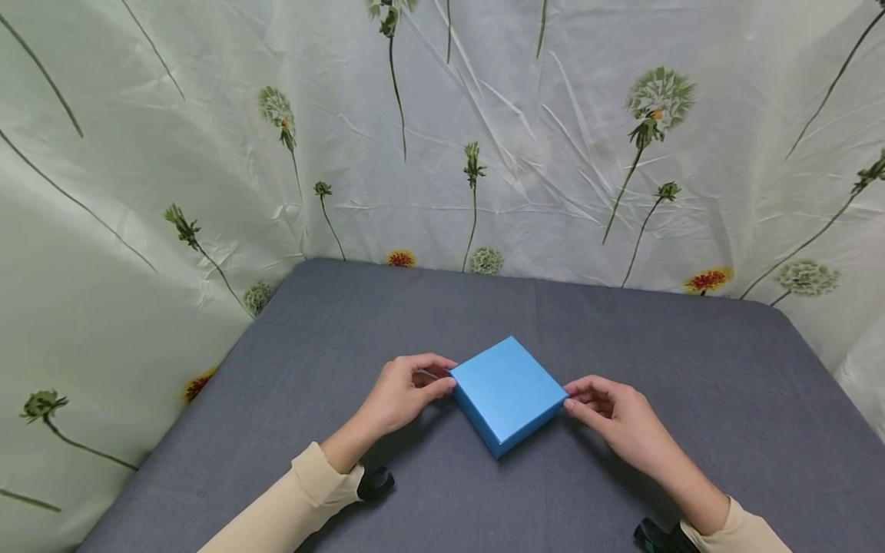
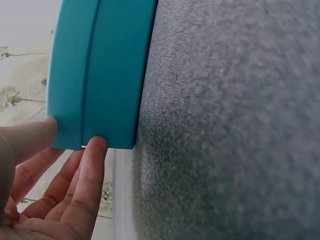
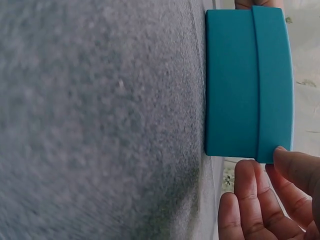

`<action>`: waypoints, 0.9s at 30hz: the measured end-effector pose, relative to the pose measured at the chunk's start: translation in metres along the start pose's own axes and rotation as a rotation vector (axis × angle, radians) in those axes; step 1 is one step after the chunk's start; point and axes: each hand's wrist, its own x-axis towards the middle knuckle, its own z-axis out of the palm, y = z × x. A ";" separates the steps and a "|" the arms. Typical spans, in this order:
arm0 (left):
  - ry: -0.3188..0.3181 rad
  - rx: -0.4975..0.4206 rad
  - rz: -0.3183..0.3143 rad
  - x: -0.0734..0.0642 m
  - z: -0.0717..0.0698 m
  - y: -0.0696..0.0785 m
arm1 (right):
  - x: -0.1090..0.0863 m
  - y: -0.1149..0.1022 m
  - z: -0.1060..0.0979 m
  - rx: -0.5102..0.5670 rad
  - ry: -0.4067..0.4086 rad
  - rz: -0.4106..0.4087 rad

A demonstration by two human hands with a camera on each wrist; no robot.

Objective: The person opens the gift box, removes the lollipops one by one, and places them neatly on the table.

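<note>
A square blue box (image 1: 510,390) rests on the grey cloth, turned with one corner toward me. Its lid (image 2: 72,75) overlaps the base (image 2: 117,75), and a step runs along the sides where they meet. At the left corner my left hand (image 1: 406,392) pinches the box, thumb on the near side of the lid and another fingertip low by the seam. On the opposite corner my right hand (image 1: 614,415) pinches the lid's edge between thumb and forefinger, its other fingers loosely bent below. The far sides of the box are hidden in the head view.
A grey cloth-covered table (image 1: 415,322) with rounded far corners lies under the box. White curtains (image 1: 539,169) printed with dandelions and flowers hang behind it and along the left. Dark straps (image 1: 376,484) show at both wrists, beside beige sleeves (image 1: 290,503).
</note>
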 end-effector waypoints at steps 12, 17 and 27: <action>-0.009 0.000 -0.001 0.009 0.005 -0.001 | 0.006 0.009 -0.002 -0.003 0.016 -0.015; 0.004 0.013 -0.008 0.010 0.006 0.001 | 0.007 0.009 -0.004 0.008 0.011 -0.016; 0.014 0.001 0.011 0.011 0.004 0.006 | 0.008 0.004 -0.009 0.011 0.012 -0.014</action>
